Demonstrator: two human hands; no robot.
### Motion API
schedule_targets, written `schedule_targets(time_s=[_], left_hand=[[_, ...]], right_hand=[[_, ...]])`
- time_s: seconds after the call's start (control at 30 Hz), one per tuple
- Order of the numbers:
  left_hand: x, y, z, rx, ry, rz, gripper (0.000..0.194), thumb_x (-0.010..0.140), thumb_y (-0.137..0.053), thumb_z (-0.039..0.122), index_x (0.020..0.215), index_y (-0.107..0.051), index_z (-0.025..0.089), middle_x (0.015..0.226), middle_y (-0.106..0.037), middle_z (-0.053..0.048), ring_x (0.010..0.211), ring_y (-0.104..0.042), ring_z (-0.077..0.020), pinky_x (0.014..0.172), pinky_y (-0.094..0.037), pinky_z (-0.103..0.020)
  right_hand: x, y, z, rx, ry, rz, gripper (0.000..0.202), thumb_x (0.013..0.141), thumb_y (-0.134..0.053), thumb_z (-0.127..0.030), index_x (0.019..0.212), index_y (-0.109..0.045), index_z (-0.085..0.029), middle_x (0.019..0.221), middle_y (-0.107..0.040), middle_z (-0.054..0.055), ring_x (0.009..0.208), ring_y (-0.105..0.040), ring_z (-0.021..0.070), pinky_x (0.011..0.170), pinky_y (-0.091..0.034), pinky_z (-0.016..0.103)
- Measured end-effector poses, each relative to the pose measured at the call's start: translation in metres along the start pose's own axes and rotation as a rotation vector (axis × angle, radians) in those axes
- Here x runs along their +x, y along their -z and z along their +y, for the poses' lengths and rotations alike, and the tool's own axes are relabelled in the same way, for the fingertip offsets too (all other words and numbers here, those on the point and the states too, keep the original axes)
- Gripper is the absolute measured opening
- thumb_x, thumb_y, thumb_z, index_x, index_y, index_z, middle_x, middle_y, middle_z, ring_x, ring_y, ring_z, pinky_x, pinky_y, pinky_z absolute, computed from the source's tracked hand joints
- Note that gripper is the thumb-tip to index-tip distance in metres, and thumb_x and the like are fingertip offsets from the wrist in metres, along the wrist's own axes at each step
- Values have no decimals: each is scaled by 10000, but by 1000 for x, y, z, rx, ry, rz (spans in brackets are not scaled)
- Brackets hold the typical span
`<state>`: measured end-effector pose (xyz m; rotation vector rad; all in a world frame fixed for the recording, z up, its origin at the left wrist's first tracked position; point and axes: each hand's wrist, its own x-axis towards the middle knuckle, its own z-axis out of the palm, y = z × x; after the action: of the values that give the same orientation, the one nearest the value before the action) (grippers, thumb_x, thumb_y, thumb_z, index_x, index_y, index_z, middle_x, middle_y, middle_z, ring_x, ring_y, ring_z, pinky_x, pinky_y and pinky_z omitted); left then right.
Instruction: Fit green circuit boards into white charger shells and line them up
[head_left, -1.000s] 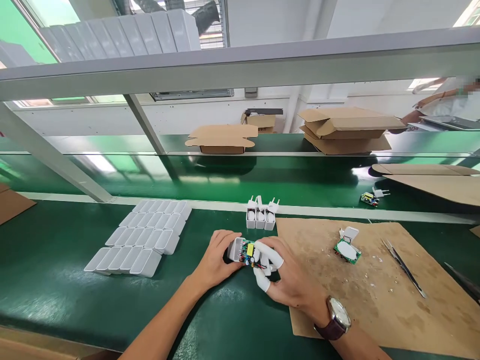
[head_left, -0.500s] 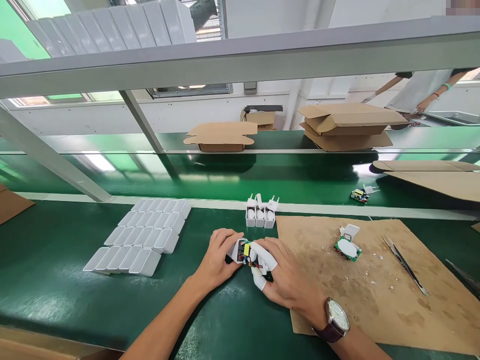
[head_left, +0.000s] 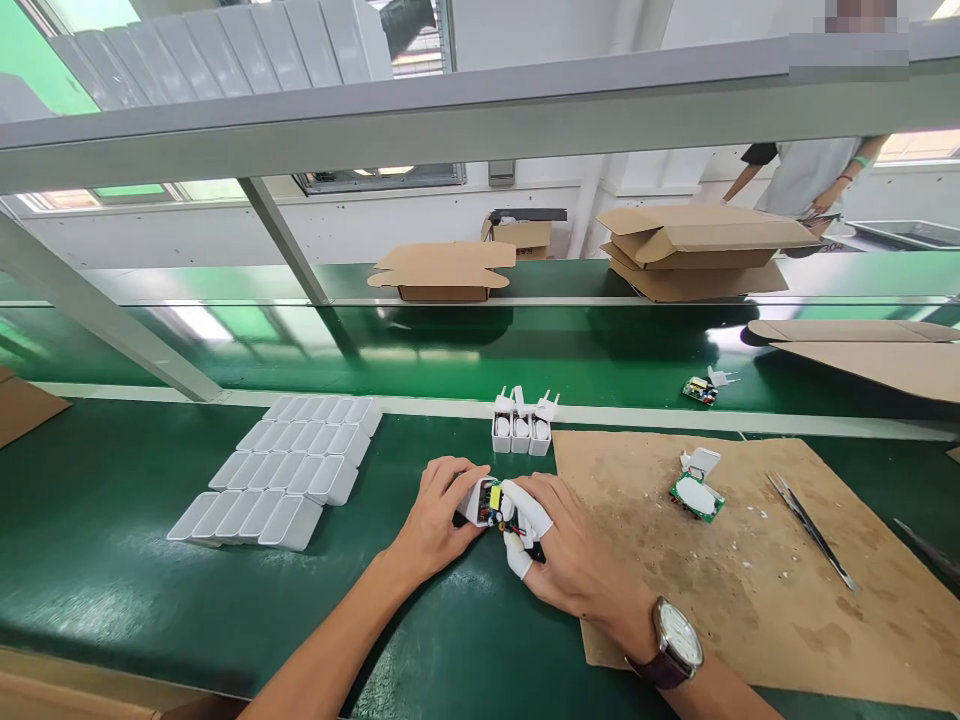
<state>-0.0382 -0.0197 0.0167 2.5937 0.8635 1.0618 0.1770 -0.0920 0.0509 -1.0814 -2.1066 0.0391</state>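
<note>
fingers (head_left: 525, 515) of both hands clamped on the charger shell (head_left: 475, 497), circuit board (head_left: 493, 503) pushed further in than a second ago

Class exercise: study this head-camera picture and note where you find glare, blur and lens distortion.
Head view: glare streaks the glossy green conveyor belt; the grey metal shelf rail bows from wide-angle distortion; a blurred patch sits top right; the white charger casing with its circuit board between both hands is sharp.

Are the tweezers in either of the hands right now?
No, the tweezers lie on the cardboard sheet, apart from the left hand and right hand, which together hold the charger assembly.
</note>
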Motion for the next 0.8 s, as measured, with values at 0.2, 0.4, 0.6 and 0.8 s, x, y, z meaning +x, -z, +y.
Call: schedule_targets(time_s=[0.2, 0.4, 0.6, 0.8], left_hand=[[0, 0, 0, 9, -14, -8, 558, 926, -681, 136, 1441, -479, 207, 1254, -575, -123, 1167, -521, -290, 1022, -460, -455], [0, 0, 0, 14, -11, -6, 572, 902, -714, 140, 1427, -493, 197, 1242, -586, -118, 1156, -530, -284, 1021, -467, -446], [0, -1, 1, 35, -8, -5, 560, 914, -710, 168, 1426, -489, 217, 1232, -591, -113, 1147, -539, -282, 1015, -463, -445], [0, -3, 3, 74, 16, -11, 497, 930, -716, 233, 1388, -523, 213, 1220, -608, -114, 1141, -535, -296, 998, -439, -449]], right_hand=[[0, -2, 2, 5, -11, 5, 579, 860, -520, -28, 1423, -462, -149, 1221, -623, 163, 1103, -569, 333, 937, -579, 548], [-3, -2, 3, -16, -19, -9, 551, 866, -525, -43, 1405, -471, -146, 1249, -622, 176, 1139, -569, 346, 941, -579, 552], [-4, -4, 4, -1, -38, -36, 566, 863, -526, -39, 1413, -458, -156, 1261, -619, 172, 1144, -572, 343, 938, -581, 553], [-2, -2, 3, 4, -34, -28, 569, 870, -518, -37, 1419, -447, -165, 1242, -623, 163, 1129, -576, 335, 931, -583, 541]])
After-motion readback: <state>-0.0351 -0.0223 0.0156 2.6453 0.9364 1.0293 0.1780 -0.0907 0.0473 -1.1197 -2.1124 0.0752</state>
